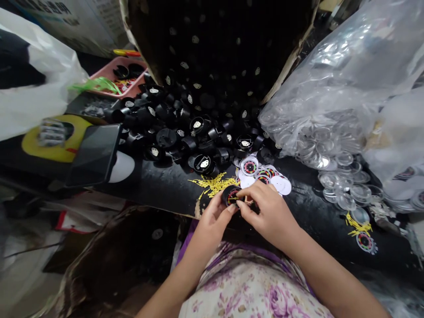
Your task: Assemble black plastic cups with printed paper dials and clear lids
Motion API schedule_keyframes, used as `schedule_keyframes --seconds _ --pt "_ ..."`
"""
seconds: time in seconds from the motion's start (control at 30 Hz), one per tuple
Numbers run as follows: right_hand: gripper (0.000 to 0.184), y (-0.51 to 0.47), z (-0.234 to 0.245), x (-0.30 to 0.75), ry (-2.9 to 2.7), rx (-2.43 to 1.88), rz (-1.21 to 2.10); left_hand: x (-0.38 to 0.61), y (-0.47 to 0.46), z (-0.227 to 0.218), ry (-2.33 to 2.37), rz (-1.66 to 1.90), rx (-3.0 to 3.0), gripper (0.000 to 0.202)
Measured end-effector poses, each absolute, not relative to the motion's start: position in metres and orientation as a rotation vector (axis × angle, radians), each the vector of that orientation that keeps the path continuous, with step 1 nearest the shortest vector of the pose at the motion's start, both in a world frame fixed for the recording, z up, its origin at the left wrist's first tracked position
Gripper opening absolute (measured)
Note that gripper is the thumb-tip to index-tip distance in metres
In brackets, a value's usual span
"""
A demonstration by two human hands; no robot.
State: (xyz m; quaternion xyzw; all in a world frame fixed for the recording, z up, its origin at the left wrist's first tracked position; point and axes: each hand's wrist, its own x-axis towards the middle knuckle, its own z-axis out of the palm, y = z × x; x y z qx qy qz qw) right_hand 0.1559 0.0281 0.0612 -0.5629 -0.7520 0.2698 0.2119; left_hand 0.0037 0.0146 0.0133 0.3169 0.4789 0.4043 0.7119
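Both hands are meeting at the near edge of the black desk point(165, 187). The left hand point(212, 221) is cupping a small black round plastic case point(231, 195) with a red-and-white dial inside. The right hand point(268, 212) is pinching at that case's right rim with thumb and forefinger, fingers drawn in narrow. Just beyond the right hand's knuckles, white printed round dial discs point(265, 174) are lying in a loose cluster. Just beyond the left hand, a heap of tiny yellow plastic pointers point(215, 183) is sitting. Farther out, a big pile of black round plastic cases point(185, 128) is lying heaped, and well off to the right a clear plastic bag of transparent round lenses point(331, 101) is slumping on the desk.
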Motion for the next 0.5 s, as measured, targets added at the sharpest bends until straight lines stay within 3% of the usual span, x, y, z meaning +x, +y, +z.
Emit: schedule_keyframes --seconds 0.2,0.4,0.5 --pt "0.015 0.034 0.058 0.152 -2.34 -1.506 0.388 0.008 0.007 0.013 1.222 0.857 0.529 0.038" --pt "0.007 0.036 0.064 0.149 -2.151 -1.769 0.609 0.023 0.008 0.017 1.24 0.851 0.375 0.034" --pt "0.008 0.041 0.066 0.178 -2.134 -1.7 0.783 0.022 0.012 0.011 1.267 0.823 0.453 0.034"
